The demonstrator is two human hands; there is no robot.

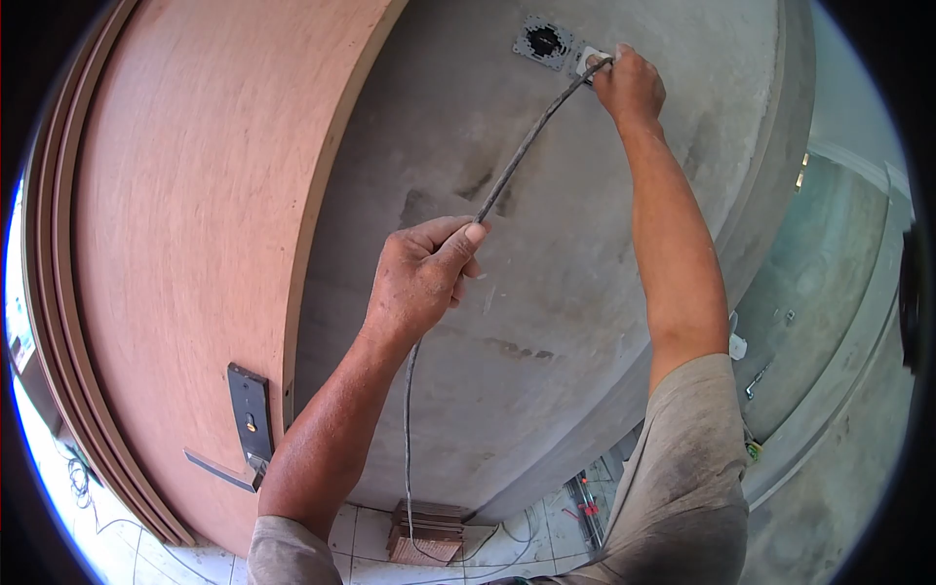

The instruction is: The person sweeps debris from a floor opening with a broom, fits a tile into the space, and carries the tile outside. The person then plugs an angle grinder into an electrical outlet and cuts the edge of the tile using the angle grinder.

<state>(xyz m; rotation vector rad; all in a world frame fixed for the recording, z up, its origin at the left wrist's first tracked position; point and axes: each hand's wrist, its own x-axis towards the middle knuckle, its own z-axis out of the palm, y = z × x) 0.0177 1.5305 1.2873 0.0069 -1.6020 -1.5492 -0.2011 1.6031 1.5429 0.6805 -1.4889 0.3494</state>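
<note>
A dark grey electrical cable [531, 136] runs from the wall down through my left hand [424, 271] and on to the floor. My left hand is closed round it, thumb pressed along its length. Higher up, my right hand [632, 88] is closed on the upper end of the cable, against a white wall socket [591, 62]. My fingers hide part of the socket, and I cannot see whether a plug is on the cable's end. Left of the socket sits a wall box fitting with a grey metal frame and black centre [544, 42].
A wooden door [195, 224] with a dark handle plate [251, 414] stands open on the left. The grey plastered wall [390, 322] fills the middle. On the tiled floor are a stack of brown tiles [426, 536], red-marked tools [585, 512] and loose cable.
</note>
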